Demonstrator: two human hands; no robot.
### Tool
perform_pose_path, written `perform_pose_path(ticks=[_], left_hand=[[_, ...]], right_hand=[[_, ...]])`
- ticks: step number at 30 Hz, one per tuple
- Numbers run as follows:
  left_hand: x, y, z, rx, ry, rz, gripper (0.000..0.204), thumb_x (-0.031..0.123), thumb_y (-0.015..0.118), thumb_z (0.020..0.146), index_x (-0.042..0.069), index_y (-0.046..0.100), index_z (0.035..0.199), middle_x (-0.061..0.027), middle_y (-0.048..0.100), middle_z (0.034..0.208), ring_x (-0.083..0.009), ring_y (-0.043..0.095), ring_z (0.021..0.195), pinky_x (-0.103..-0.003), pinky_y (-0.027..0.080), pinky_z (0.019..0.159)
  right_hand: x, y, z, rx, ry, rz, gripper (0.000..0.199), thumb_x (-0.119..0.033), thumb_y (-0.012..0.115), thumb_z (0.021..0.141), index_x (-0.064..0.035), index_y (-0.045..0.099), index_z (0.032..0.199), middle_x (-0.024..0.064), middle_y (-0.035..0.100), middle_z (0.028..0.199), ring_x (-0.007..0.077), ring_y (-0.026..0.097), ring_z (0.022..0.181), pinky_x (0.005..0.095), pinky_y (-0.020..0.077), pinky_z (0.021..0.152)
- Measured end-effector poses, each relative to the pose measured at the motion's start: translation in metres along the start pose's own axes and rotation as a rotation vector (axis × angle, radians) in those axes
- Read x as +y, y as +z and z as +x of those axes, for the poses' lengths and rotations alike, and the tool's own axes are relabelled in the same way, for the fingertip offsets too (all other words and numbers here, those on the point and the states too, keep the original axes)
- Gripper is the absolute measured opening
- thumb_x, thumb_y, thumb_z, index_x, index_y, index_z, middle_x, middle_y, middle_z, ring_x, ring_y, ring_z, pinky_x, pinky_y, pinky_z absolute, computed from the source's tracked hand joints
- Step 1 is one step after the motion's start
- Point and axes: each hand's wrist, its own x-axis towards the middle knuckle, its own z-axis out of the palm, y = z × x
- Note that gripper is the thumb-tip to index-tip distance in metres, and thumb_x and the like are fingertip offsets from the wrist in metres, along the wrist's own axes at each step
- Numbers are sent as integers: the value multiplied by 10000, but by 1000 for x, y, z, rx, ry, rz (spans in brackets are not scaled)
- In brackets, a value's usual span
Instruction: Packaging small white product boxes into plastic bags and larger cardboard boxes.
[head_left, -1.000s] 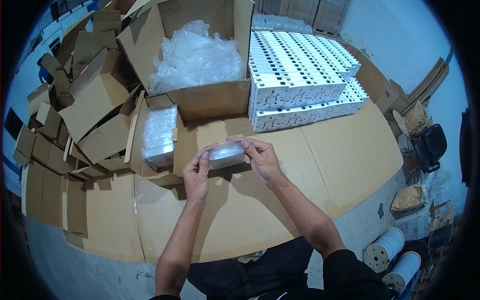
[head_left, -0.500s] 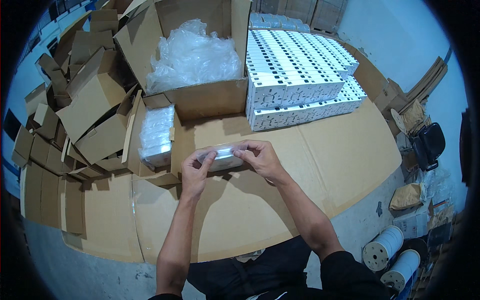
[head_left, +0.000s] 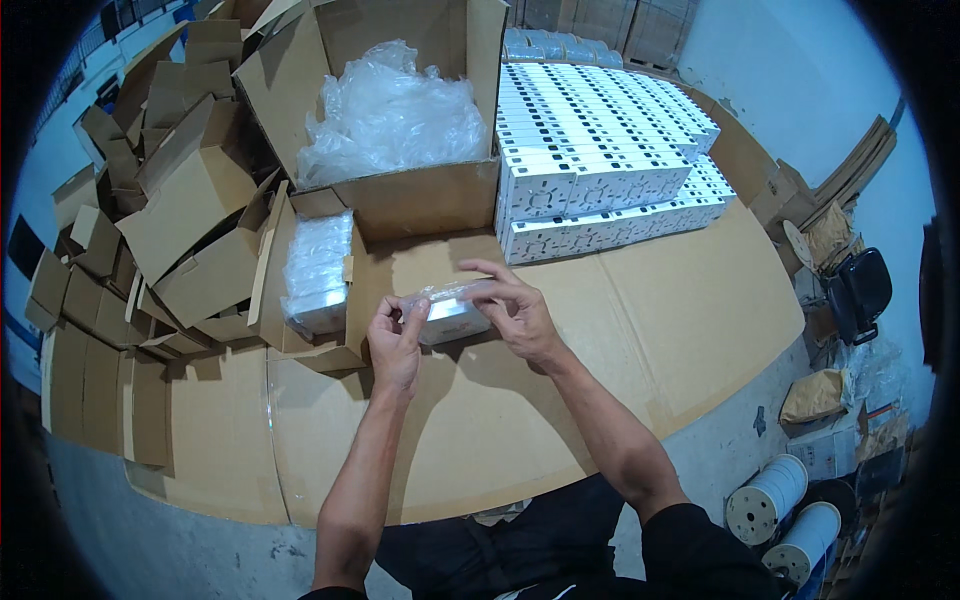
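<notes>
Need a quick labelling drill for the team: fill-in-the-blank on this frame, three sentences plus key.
1. The left hand grips the pale, rectangular, clear-wrapped pack at its ____ end.
2. The stacked white rectangular boxes with dark marks stand to the ____ of the large open brown cardboard box.
3. In the lower right corner are ____ white cylindrical spools.

Missing words: left; right; two.

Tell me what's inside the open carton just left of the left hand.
The open carton holds a row of pale packs in clear plastic. Whatever lies beneath those packs is covered. The left hand is outside it, holding another wrapped pack.
</notes>
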Motion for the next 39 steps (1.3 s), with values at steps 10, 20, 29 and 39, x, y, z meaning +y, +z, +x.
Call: perform_pose_path(ticks=[10, 20, 29, 39], left_hand=[[24, 17, -14, 131, 605, 540, 179, 97, 752, 909, 60, 581, 951, -78, 630, 1022, -163, 600, 934, -341, 494, 855], [32, 22, -15, -257, 787, 915, 295, -31, 762, 804, 26, 684, 1083, -104, 690, 1101, -294, 654, 1083, -389, 530, 984], [11, 3, -5, -206, 208, 368, 374, 21, 765, 891, 17, 643, 1245, -82, 684, 1175, -161, 644, 1093, -296, 533, 935], [9, 0, -30, -197, 244, 829, 419, 115, 634, 982, 19, 477, 1359, -245, 627, 1225, -460, 613, 1119, -468, 502, 944]], right_hand=[[-3, -7, -1, -116, 207, -116, 246, -47, 647, 915, -1, 747, 1135, 94, 746, 1101, 162, 682, 1015, 311, 548, 911], [1, -10, -1, -131, 171, -94, 231, -32, 641, 929, 3, 732, 1139, 82, 740, 1086, 140, 667, 1019, 295, 531, 905], [-3, -6, 5, -143, -113, -338, 287, -18, 666, 910, -21, 716, 1192, 114, 718, 1135, 211, 676, 1028, 326, 523, 920], [-45, -11, 24, -444, -49, -738, 212, -42, 701, 867, -5, 682, 1075, 183, 685, 964, 387, 639, 918, 462, 504, 841]])
